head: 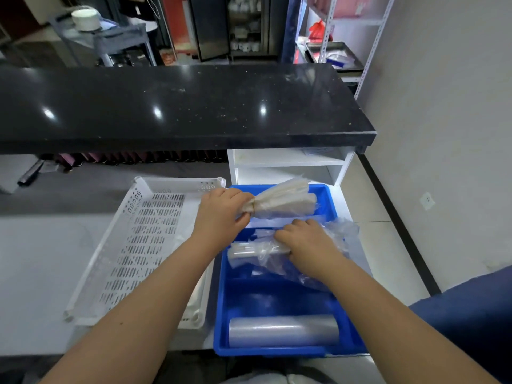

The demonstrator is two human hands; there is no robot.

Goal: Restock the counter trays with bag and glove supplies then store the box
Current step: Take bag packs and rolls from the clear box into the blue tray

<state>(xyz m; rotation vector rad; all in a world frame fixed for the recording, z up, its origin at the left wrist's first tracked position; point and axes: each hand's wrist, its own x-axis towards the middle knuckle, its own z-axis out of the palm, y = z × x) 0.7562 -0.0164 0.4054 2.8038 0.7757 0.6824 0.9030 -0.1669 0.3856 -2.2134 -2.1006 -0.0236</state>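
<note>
Blue plastic makes up the divided tray [219,314] where the restocking is under way; it stands on the pale table [41,273], just beside a white perforated tray [144,236]. The left hand [221,214] is clamped round the banded neck of a bag bundle [285,202], probably because the elastic gives the only firm hold on such slippery film. Held there, the fanned end points into the far compartment where it seems meant to lie. The right hand [304,239] has its fingers curled over a second bundle [246,252] across the middle compartment, seemingly to pin it down while its loose clear wrapper [342,231] billows over the tray's right wall. A roll of bags [282,331] fills the near compartment lengthwise, snug between the walls.

The bundles are milky, translucent sheets folded flat and pinched at one end. They look limp and light, and likely to slide apart if released carelessly. No gloves and no box can be made out here.
</note>
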